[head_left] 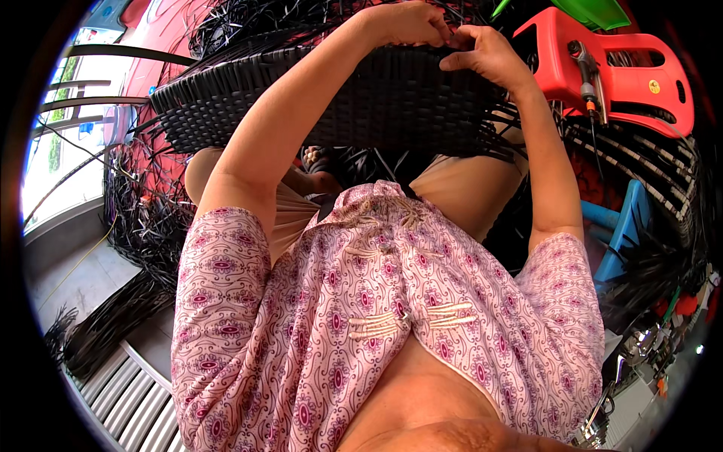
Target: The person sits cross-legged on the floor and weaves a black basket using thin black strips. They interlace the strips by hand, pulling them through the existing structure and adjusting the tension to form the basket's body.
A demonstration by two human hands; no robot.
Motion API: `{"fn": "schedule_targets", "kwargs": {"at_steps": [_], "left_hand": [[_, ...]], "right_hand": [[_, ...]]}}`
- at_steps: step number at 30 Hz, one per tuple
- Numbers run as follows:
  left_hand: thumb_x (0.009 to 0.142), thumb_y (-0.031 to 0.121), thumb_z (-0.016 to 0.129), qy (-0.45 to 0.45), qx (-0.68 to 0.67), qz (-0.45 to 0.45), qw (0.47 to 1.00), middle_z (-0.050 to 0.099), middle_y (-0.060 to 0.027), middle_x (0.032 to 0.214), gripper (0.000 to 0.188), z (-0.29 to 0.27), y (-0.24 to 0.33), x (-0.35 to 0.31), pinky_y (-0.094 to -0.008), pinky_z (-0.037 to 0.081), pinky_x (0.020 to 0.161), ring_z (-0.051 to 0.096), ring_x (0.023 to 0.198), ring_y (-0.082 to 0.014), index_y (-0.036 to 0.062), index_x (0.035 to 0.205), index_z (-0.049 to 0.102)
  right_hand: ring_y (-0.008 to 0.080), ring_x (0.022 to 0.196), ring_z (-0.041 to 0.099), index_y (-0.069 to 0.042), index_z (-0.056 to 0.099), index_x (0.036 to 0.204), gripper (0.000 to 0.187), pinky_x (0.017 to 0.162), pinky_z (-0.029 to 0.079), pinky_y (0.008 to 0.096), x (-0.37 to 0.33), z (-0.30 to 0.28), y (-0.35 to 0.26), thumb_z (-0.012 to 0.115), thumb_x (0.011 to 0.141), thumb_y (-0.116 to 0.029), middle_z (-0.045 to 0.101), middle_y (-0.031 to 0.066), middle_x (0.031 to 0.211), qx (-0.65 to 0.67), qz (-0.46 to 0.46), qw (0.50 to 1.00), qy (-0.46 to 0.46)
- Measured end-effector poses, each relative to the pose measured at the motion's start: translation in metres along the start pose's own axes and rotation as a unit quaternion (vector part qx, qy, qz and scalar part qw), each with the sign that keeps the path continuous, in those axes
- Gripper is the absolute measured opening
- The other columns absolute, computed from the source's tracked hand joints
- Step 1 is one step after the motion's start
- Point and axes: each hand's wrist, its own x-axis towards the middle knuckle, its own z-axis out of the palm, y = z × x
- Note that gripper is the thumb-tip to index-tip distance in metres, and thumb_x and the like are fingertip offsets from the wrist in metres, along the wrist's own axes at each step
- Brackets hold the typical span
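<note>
A black woven panel (331, 98) of flat plastic strips spans the space in front of me, above my bent legs. Over its far upper edge, my left hand (410, 24) has its fingers bent and closed; what is between them is too small to make out. Close against its fingertips is my right hand (493, 59), with index finger and thumb apart in a curved shape and nothing visible held between them. Loose strip ends (493, 143) stick out at the panel's lower right corner.
A red plastic stool (640, 94) lies at right with a power tool (584, 71) on it. Below is a blue plastic piece (629, 230). Tangled black strips (143, 203) cover the left floor, beside a pale slatted surface (132, 399). Something bright green (595, 11) shows far right.
</note>
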Motion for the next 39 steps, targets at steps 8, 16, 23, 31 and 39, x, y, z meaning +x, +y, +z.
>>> {"fn": "schedule_targets", "kwargs": {"at_steps": [8,16,23,31,39], "left_hand": [[0.068,0.008,0.079,0.032,0.021,0.183,0.982,0.071,-0.0085,0.081,0.029,-0.004,-0.004,-0.013,-0.0352,0.053,0.071,0.067,0.077,-0.0223,0.0044,0.095,0.071],[0.066,0.005,0.074,0.188,0.141,0.205,0.950,0.071,-0.0079,0.077,0.030,0.011,0.000,-0.020,-0.0387,0.053,0.069,0.069,0.076,-0.0256,0.0082,0.095,0.071],[0.088,0.013,0.064,0.269,0.131,0.188,0.936,0.072,-0.0075,0.085,0.013,0.035,-0.003,-0.035,-0.0377,0.054,0.073,0.071,0.083,-0.0258,0.0123,0.100,0.067],[0.085,0.010,0.066,0.358,0.154,0.277,0.878,0.068,-0.0059,0.082,0.010,0.052,-0.008,-0.039,-0.0379,0.051,0.078,0.067,0.083,-0.0266,0.0096,0.095,0.064],[0.081,0.010,0.071,0.386,0.212,0.310,0.843,0.068,-0.0013,0.089,0.019,0.067,-0.012,-0.053,-0.0358,0.046,0.086,0.063,0.090,-0.0221,0.0118,0.099,0.065]], "right_hand": [[0.0154,0.080,0.062,-0.002,0.070,0.100,0.035,0.076,0.049,0.0294,0.003,-0.008,0.003,0.083,0.070,-0.015,0.067,0.0045,0.083,0.039,-0.010,0.999,-0.031],[0.0264,0.091,0.069,-0.005,0.073,0.105,0.038,0.082,0.053,0.0361,-0.016,-0.004,-0.014,0.081,0.073,-0.024,0.072,0.0113,0.094,-0.164,-0.081,0.982,0.044],[0.0250,0.089,0.069,-0.005,0.072,0.100,0.036,0.082,0.053,0.0356,-0.013,-0.001,-0.013,0.082,0.072,-0.025,0.072,0.0104,0.094,-0.112,-0.060,0.991,0.044],[0.0244,0.083,0.066,-0.005,0.067,0.089,0.029,0.077,0.052,0.0358,-0.010,-0.002,-0.010,0.081,0.071,-0.024,0.067,0.0081,0.086,-0.147,-0.111,0.981,0.060],[0.0153,0.083,0.065,-0.007,0.069,0.098,0.024,0.075,0.051,0.0286,-0.032,0.008,0.010,0.077,0.080,-0.021,0.069,0.0027,0.090,-0.044,-0.150,0.973,0.169]]}}
